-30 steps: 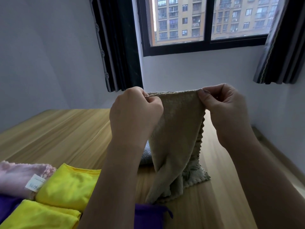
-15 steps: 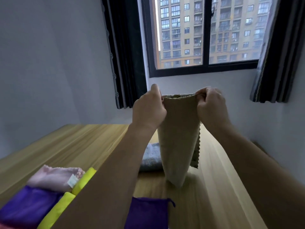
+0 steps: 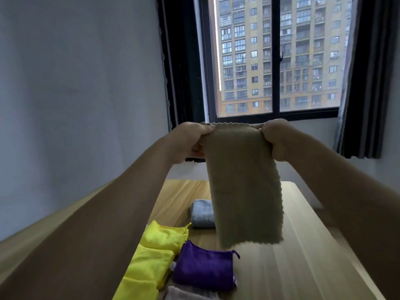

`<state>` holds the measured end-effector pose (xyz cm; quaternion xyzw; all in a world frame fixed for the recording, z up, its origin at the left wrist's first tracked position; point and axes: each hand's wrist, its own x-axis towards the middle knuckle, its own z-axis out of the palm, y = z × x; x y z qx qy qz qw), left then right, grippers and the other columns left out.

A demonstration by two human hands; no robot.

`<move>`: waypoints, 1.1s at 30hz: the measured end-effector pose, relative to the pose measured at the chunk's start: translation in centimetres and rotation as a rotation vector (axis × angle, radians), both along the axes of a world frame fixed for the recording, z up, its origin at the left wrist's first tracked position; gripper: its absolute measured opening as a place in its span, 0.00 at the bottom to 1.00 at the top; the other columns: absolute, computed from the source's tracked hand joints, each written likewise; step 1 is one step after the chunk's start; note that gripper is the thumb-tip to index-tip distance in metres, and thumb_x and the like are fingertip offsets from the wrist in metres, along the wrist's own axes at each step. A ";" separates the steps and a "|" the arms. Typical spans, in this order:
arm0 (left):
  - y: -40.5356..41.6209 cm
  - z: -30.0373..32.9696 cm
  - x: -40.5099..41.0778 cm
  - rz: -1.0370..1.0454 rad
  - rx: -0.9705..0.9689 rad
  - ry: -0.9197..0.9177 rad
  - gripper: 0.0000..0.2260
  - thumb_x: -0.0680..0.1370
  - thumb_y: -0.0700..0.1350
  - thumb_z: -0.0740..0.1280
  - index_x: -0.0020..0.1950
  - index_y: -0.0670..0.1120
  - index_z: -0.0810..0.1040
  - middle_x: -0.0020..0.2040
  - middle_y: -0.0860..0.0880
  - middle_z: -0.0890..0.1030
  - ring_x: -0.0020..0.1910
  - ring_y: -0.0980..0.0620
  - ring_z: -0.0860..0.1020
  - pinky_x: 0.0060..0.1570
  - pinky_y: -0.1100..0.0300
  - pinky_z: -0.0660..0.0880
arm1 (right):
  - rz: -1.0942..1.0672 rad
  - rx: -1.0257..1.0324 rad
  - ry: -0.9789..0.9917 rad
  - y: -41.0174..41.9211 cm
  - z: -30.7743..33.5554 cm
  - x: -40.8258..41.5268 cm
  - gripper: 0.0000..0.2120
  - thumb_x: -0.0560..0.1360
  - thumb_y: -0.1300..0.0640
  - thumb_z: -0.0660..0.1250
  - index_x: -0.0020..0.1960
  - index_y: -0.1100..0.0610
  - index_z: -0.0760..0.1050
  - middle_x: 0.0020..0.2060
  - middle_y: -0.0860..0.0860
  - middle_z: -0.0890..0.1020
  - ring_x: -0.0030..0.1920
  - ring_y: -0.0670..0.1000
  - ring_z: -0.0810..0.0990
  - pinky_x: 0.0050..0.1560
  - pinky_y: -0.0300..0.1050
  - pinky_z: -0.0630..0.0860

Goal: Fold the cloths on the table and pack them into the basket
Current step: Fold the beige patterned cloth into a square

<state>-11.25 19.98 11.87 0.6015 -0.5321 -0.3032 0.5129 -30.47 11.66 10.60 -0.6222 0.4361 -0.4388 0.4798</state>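
A grey-walled room with a dark-framed window looking onto an apartment block sits behind a pale wooden bench. On the bench at the left lie folded yellow cloths, then a folded purple cloth just beside them, and farther back a small folded grey cloth. No basket shows in this view.

Above all this, the left hand pinches one top corner of a beige cloth, and the right hand pinches the other, each grip clamped on the fabric with fingers curled round the edge. The beige cloth hangs free in the air between them, its lower hem clear of the bench.

It looks light, soft and limp, draping straight under its own weight, so the top corners are the sensible place to hold it. It is a plain olive-beige towel weave with a wavy scalloped edge, apparently doubled into a narrow strip.
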 end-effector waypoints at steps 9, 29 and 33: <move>-1.7 -4.3 -0.7 -0.039 0.063 0.065 0.05 0.80 0.40 0.65 0.55 0.41 0.75 0.44 0.42 0.82 0.40 0.45 0.83 0.41 0.52 0.82 | -0.024 -0.002 0.171 0.3 -1.8 -0.1 0.09 0.74 0.65 0.55 0.36 0.57 0.66 0.37 0.55 0.69 0.39 0.52 0.69 0.41 0.45 0.68; -5.6 -20.7 -5.2 -0.371 0.485 -0.222 0.05 0.79 0.37 0.64 0.53 0.44 0.76 0.48 0.43 0.78 0.46 0.47 0.79 0.49 0.53 0.81 | 0.431 0.214 1.562 -7.0 -14.6 -3.8 0.20 0.73 0.68 0.67 0.65 0.64 0.73 0.59 0.60 0.79 0.59 0.57 0.79 0.60 0.51 0.77; -5.5 -24.5 -6.0 -0.506 0.662 -0.366 0.05 0.78 0.37 0.65 0.49 0.47 0.76 0.41 0.47 0.80 0.38 0.51 0.81 0.42 0.56 0.78 | 0.661 0.523 1.706 -7.3 -18.9 -4.6 0.22 0.74 0.65 0.66 0.67 0.63 0.71 0.61 0.60 0.79 0.62 0.58 0.78 0.66 0.56 0.72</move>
